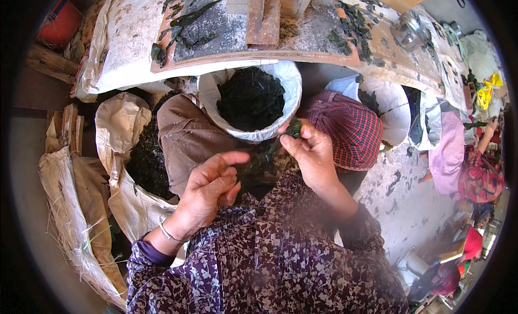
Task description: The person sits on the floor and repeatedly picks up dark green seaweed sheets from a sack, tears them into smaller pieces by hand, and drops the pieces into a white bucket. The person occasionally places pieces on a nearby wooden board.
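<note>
My right hand (pixel 313 152) pinches a dark green piece of what looks like dried seaweed (pixel 294 129) between thumb and fingers, at the near right rim of a bucket. A blurred dark strip hangs from it toward my left hand (pixel 212 182). That hand has its index finger stretched out and the other fingers curled; whether it grips the strip is unclear. Between my knees stands the bucket, lined with a whitish sheet (pixel 292 77). Dark seaweed pieces (pixel 253 97) fill much of it.
Ahead is a low worktable with a board (pixel 226 35), a rusty metal bar (pixel 263 20) and seaweed scraps (pixel 356 26). A glass jar (pixel 408 30) lies at right. An open sack (pixel 121 115) of dark flakes sits left. Other people (pixel 481 172) sit at far right.
</note>
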